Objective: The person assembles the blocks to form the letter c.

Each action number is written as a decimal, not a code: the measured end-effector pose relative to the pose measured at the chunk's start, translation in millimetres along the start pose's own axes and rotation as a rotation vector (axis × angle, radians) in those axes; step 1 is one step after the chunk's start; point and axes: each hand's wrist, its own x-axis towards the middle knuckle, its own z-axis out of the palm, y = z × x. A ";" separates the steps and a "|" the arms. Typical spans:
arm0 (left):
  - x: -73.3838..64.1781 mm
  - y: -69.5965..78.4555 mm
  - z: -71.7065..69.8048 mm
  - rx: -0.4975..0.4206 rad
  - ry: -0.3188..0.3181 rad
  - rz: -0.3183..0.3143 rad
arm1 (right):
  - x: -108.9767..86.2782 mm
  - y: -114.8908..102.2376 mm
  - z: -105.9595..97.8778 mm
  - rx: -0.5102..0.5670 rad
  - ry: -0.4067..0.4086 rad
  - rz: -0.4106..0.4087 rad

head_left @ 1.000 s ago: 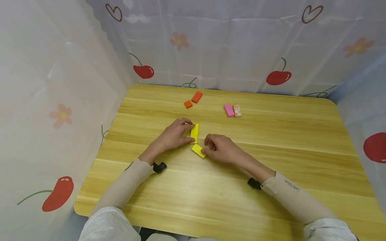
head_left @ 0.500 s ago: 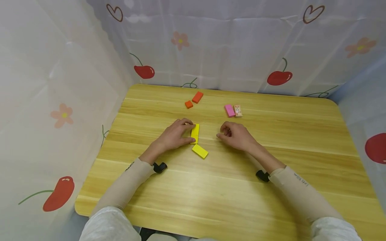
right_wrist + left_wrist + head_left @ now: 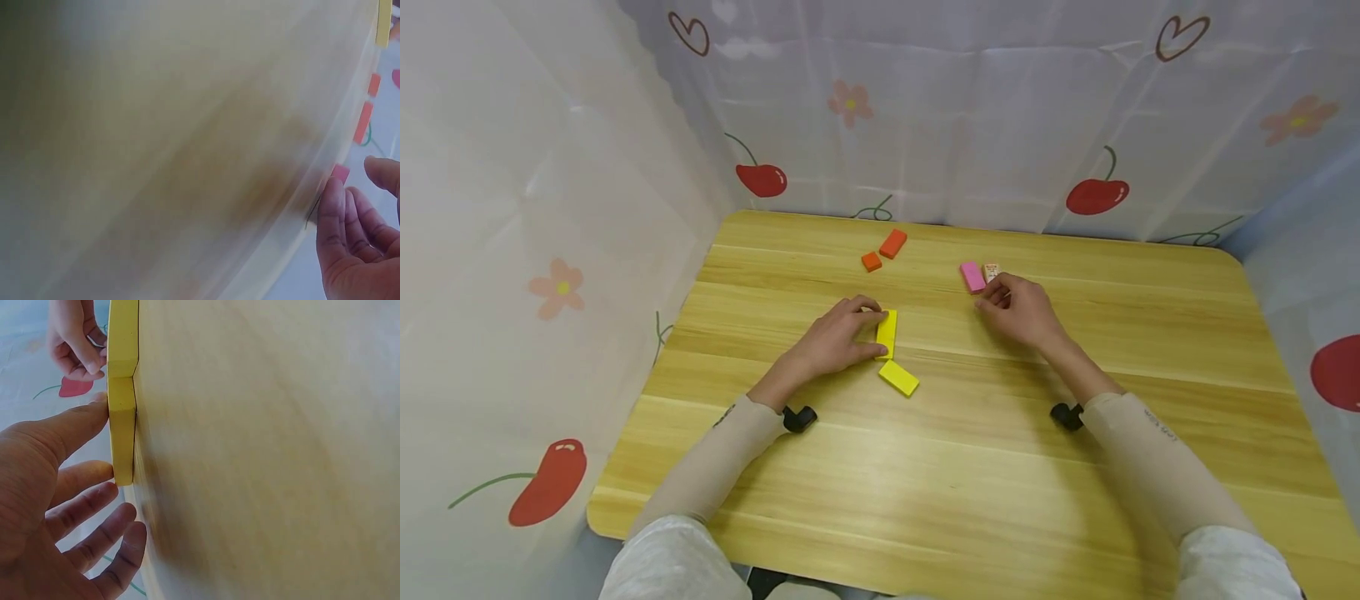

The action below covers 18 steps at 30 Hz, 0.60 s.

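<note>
Near the table's middle, my left hand (image 3: 838,337) rests its thumb and index finger on a long yellow block (image 3: 887,329). In the left wrist view, the thumb lies on the yellow block close to its joint with a second yellow block (image 3: 123,334). That second one sits at an angle, corner against the first. Farther back, my right hand (image 3: 1022,310) reaches beside a pink block (image 3: 972,277) and a white patterned block (image 3: 991,272). Its fingers partly cover the patterned block; in the right wrist view the thumb stands apart from the fingers.
An orange-red block (image 3: 892,244) and a smaller orange block (image 3: 871,262) lie toward the back edge of the wooden table (image 3: 955,500). A white curtain (image 3: 955,117) printed with cherries, hearts and flowers hangs behind and at the sides.
My right hand has let go of the second yellow block and moved back and right to the pink and patterned blocks. The left hand has stayed on the long yellow block.
</note>
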 end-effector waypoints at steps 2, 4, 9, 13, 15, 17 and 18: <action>-0.4 -0.3 0.2 0.001 0.001 0.001 | 2.1 3.1 -1.0 -0.005 0.018 0.010; -0.5 -0.2 0.0 -0.001 0.001 0.002 | 3.9 5.2 -2.6 -0.015 0.030 0.012; -1.0 0.6 -1.5 -0.001 -0.004 0.000 | 8.1 6.8 -6.4 -0.030 0.050 -0.010; -1.2 0.4 -1.8 -0.004 -0.005 0.000 | 13.5 4.5 -8.2 -0.039 0.060 -0.025; -1.5 0.3 -1.9 -0.007 -0.006 0.000 | 16.8 3.1 -8.9 -0.044 0.064 -0.025; -1.6 0.7 -2.1 -0.010 -0.007 -0.002 | 19.9 2.1 -9.3 -0.053 0.063 -0.026; -1.7 0.8 -2.1 -0.011 -0.007 -0.003 | 21.4 1.8 -9.4 -0.058 0.062 -0.027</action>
